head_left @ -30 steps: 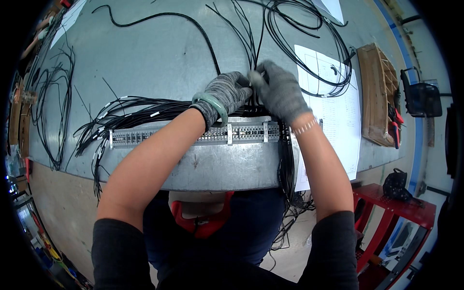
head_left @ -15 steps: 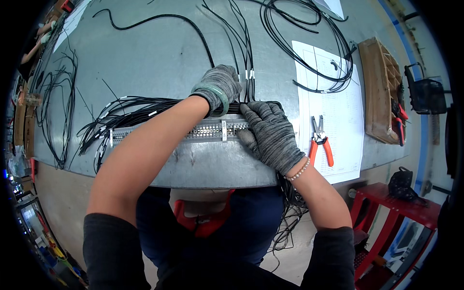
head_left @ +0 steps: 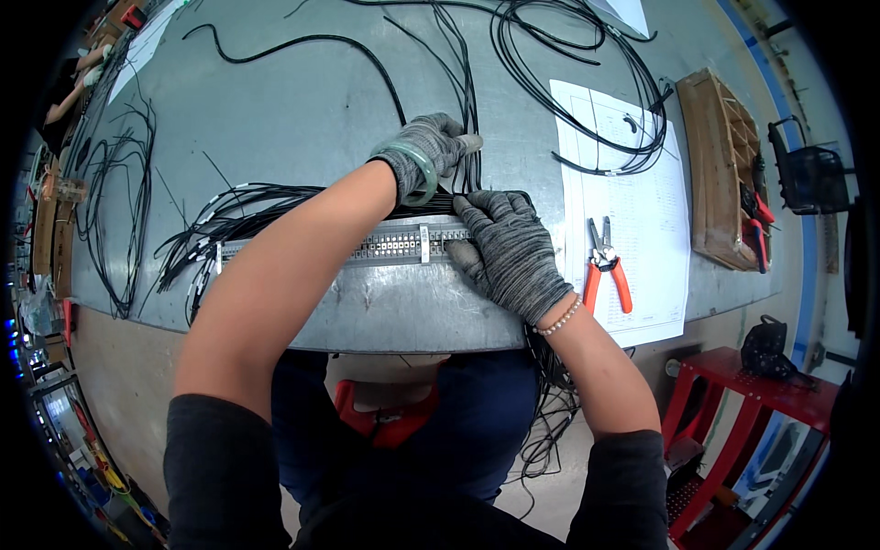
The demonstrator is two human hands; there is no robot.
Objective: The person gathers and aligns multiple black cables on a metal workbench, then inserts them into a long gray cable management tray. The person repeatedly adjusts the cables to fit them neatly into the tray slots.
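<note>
My left hand (head_left: pixel 426 151), in a grey knit glove with a green bangle at the wrist, closes its fingertips on several upright black cables (head_left: pixel 472 101). My right hand (head_left: pixel 509 243), gloved alike, is closed over the right end of a terminal block strip (head_left: pixel 390 246). Its thumb rests along the near side, and its fingers lie over the black cable bundle (head_left: pixel 284 197) behind the strip. My left forearm covers part of both strip and bundle. White marker sleeves show on the bundle's fanned-out left ends.
Orange-handled wire strippers (head_left: pixel 607 266) lie on a printed sheet (head_left: pixel 655 275) to the right. Beyond them stands a wooden box (head_left: pixel 710 174) with tools. Coiled black cable (head_left: pixel 500 46) overlaps the sheet. More loose wires (head_left: pixel 119 220) lie left, near another person's gloved hands (head_left: pixel 94 73).
My left hand has shifted slightly right and up, its fingertips now on the upright cables and covering their white markers. My right hand stays on the strip and bundle.
</note>
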